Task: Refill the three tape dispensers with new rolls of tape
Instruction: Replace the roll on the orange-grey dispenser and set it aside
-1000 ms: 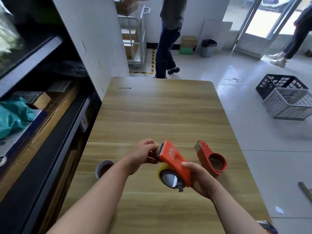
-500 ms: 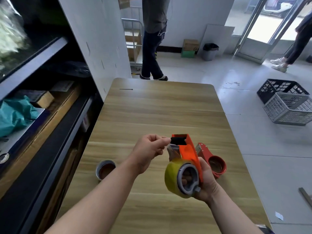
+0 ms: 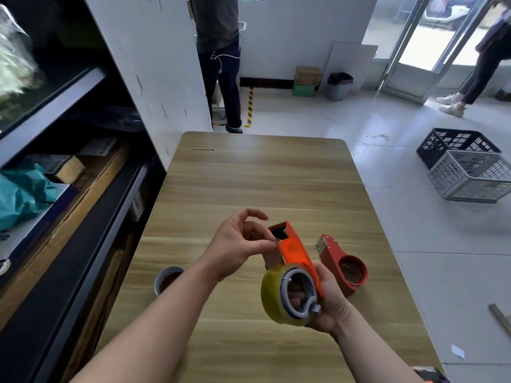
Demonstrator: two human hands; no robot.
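Tape (image 3: 270,298) is seated in the orange dispenser (image 3: 297,254) my right hand (image 3: 331,302) grips, my left hand (image 3: 237,244) pinching its end at the mouth; red dispenser (image 3: 336,259), lower right, looks unfilled.

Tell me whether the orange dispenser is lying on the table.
No, the right hand holds the orange dispenser up above the table.

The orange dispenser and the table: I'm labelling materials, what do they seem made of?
Orange dispenser: probably moulded plastic, satin, evenly coloured with rounded edges. Table: wood-grain top, possibly laminate; smooth, faintly glossy, light reflecting at the far end.
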